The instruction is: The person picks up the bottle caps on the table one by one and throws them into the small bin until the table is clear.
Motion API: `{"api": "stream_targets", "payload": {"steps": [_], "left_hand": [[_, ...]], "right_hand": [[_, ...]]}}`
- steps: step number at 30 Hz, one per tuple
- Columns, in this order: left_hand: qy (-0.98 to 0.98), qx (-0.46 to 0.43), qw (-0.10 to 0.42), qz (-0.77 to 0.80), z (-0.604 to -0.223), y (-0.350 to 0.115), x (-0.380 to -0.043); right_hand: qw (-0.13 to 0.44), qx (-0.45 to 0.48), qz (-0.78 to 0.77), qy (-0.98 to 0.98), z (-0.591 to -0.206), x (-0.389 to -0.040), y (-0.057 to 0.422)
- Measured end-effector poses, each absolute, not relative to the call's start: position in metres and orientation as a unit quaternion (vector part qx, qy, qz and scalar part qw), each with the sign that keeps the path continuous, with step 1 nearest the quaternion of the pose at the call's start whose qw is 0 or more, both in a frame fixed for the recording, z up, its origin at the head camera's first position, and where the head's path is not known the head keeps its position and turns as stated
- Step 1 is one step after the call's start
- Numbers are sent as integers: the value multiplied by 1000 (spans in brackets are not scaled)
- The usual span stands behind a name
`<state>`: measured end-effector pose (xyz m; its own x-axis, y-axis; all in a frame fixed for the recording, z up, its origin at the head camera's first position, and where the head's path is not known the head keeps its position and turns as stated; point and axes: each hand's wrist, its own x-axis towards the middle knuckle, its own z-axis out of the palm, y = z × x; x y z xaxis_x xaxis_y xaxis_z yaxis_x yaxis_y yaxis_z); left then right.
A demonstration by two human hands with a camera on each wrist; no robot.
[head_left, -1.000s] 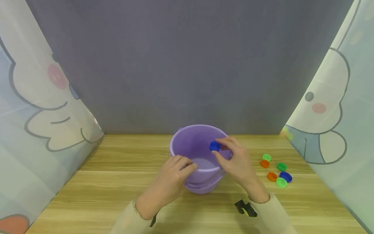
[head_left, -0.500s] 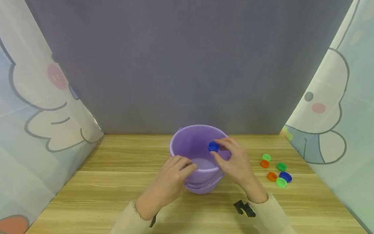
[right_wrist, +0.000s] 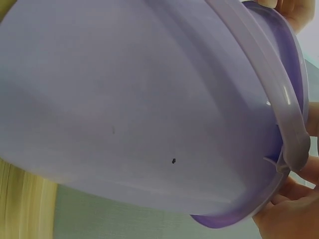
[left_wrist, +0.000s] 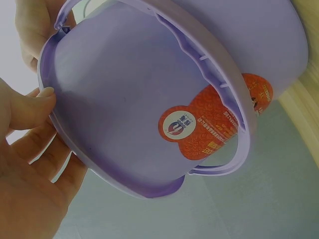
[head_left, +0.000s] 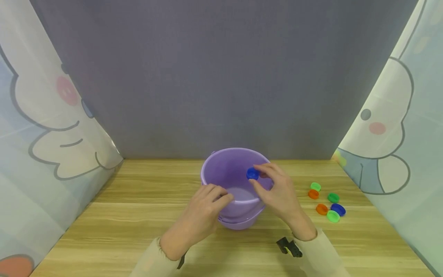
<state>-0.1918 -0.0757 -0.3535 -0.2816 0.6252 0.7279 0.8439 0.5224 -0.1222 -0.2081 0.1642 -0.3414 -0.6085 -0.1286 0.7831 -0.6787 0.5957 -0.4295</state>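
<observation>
A purple plastic bucket [head_left: 238, 211] stands upright on the wooden table. My left hand [head_left: 207, 207] grips its near rim at the left; the left wrist view has the thumb on the outer wall and the fingers over the rim. Between thumb and fingertips, my right hand [head_left: 279, 192] pinches a small round blue bottle cap [head_left: 253, 173] over the bucket's mouth, hollow side partly showing. The bucket's handle [left_wrist: 234, 94] hangs down across its front, over a red label [left_wrist: 199, 127]. In the right wrist view the blue cap is hidden behind the bucket.
Right of the bucket lie several loose caps: light green [head_left: 315, 187], orange [head_left: 313, 194], dark green [head_left: 333, 198] and a larger blue one [head_left: 338, 209]. A grey panel [head_left: 221, 77] closes the table's back, with printed curtains [head_left: 391, 154] at both sides.
My right hand has shifted very slightly left with the blue bottle cap during the first half second, then stays put. The left hand and bucket have not moved.
</observation>
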Motion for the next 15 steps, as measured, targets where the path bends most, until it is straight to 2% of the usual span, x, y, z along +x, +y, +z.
{"api": "stream_targets", "payload": {"steps": [15], "left_hand": [[-788,-466,373,-150,-352,-75,-191]], "right_hand": [[376,249,386,-805,-342,-208,164]]}}
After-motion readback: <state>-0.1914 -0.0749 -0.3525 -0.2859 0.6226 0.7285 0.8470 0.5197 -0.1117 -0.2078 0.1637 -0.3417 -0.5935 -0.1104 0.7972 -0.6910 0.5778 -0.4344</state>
